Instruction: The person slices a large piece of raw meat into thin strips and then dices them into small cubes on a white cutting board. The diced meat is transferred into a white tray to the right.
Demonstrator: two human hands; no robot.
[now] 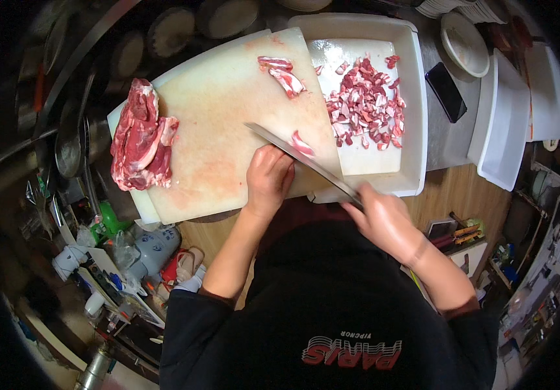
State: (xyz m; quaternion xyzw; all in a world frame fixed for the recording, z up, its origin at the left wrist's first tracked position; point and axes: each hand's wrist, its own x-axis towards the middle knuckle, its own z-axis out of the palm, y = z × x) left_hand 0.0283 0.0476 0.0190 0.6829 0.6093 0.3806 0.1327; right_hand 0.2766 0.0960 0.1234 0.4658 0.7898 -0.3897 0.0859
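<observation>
My right hand (382, 217) grips the handle of a long-bladed kitchen knife (304, 158), which points up and to the left over a pale cutting board (211, 117). Beside the blade, my left hand (269, 180) rests on the board with its fingers curled; whatever may lie under them is hidden. Just past the knife lies a small slice of red and white meat (302, 144). Two meat strips (284, 78) sit near the far right of the board. A large slab of raw meat (141, 139) lies at its left edge.
A white plastic tub (412, 112) with many small cut meat pieces (363, 107) adjoins the board's right side. Farther right are a dark phone (447, 92), a bowl (464, 46) and another white tub (502, 122). Ladles (69, 151) and other metal utensils crowd the left.
</observation>
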